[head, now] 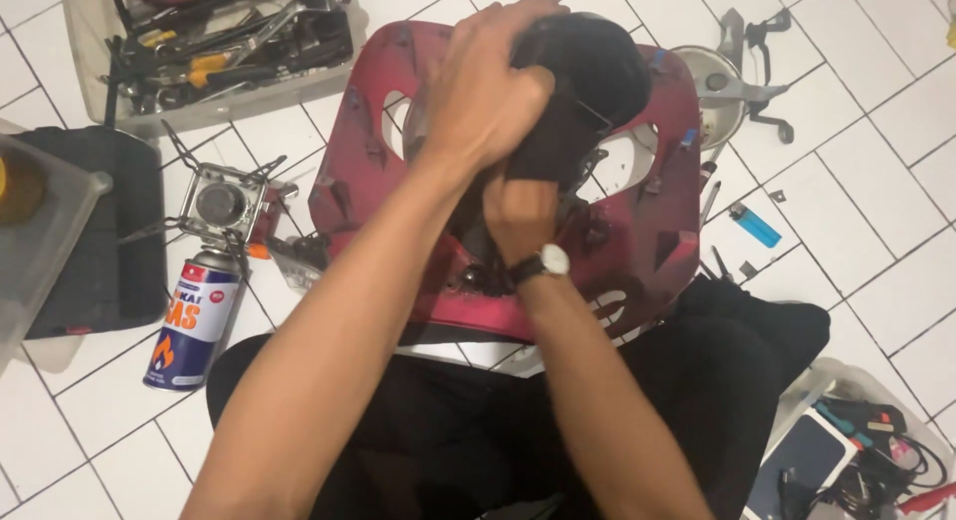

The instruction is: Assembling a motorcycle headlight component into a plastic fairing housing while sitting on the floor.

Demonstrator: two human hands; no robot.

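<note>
A worn red metal stove body [647, 231] with round cut-outs rests tilted on my lap, over my black trousers. My left hand [485, 97] reaches across its top and clasps a black rounded part [597, 67] at the upper middle of the body. Just below, my right hand [518, 213], with a watch on its wrist, is closed around the lower end of the same black part [543, 151]. How the black part joins the red body is hidden by my hands.
White tiled floor all round. A tray of hand tools [214, 52] lies at top left, and a small camping burner [221, 203] on a gas canister [194, 326] at left. A black case [100, 231], a blue lighter [755, 224], a round metal part [719, 82] and a box of cables [856, 450] surround me.
</note>
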